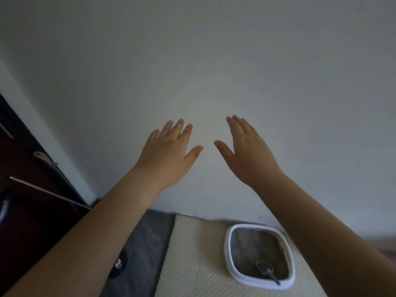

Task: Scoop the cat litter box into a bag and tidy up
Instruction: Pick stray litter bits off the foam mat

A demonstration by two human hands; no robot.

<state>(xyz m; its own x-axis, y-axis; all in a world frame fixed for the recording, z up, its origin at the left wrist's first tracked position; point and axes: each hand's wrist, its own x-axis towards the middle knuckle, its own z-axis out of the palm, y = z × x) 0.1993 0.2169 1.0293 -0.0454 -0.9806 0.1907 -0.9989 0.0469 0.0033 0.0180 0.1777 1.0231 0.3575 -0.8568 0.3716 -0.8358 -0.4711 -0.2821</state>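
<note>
Cream mat (192, 254) under litter box (227, 251) holding scoop (265, 270), dark door (25, 189), left grip (169, 153), right grip (248, 157) spread

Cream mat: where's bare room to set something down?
Widest bare patch: cream mat between grey mat and litter box. Grey mat is narrower, with a black round item on it. The box holds the scoop; the right forearm covers what lies right of it.

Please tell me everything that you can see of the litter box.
The litter box is a rounded square tray with a thick white rim, plastic by its look. It sits flat on a cream textured mat, close to the wall. Grey-brown litter covers its floor. A dark scoop lies inside, its handle resting over the near rim. The left hand and right hand are raised, not touching it.
</note>
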